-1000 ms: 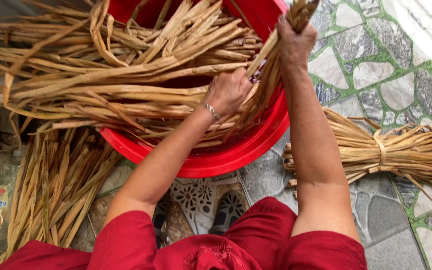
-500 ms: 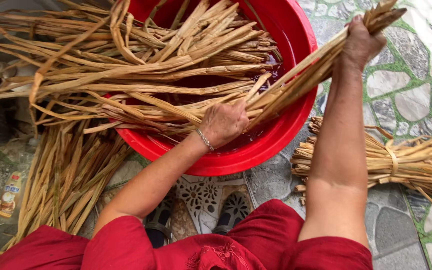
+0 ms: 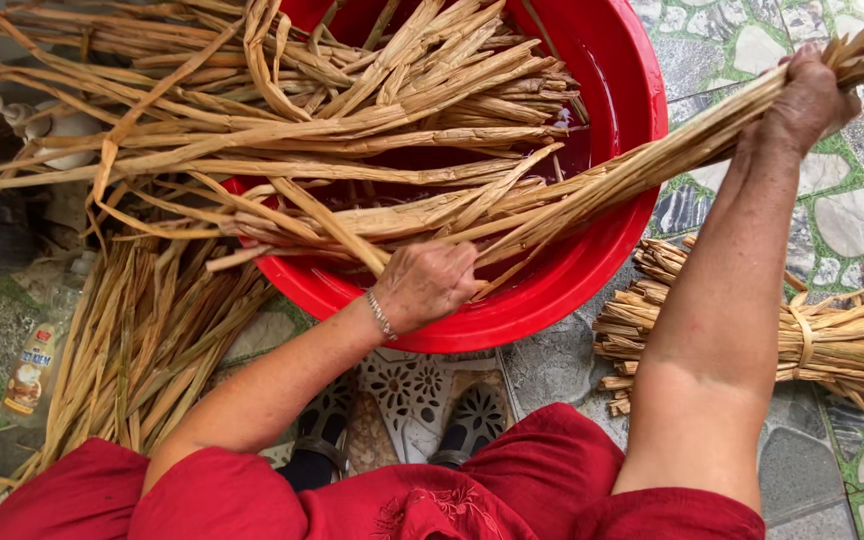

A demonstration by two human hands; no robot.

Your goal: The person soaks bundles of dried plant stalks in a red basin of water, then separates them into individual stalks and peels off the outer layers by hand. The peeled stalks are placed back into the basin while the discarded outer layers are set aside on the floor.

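While both hands, left (image 3: 430,283) and right (image 3: 805,102), clutch reed strips (image 3: 592,195) over red basin (image 3: 617,110), tied bundle (image 3: 832,345) beside.

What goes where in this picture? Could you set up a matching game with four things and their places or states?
Things:
1. red basin
2. tied bundle of stalks
3. small bottle
4. right hand

Places or states:
A. lies on the ground at far left
B. grips one end of a sheaf of stalks
C. bound with a strip, right of the basin
D. holds soaking stalks

Pairs: 1-D, 2-C, 3-A, 4-B
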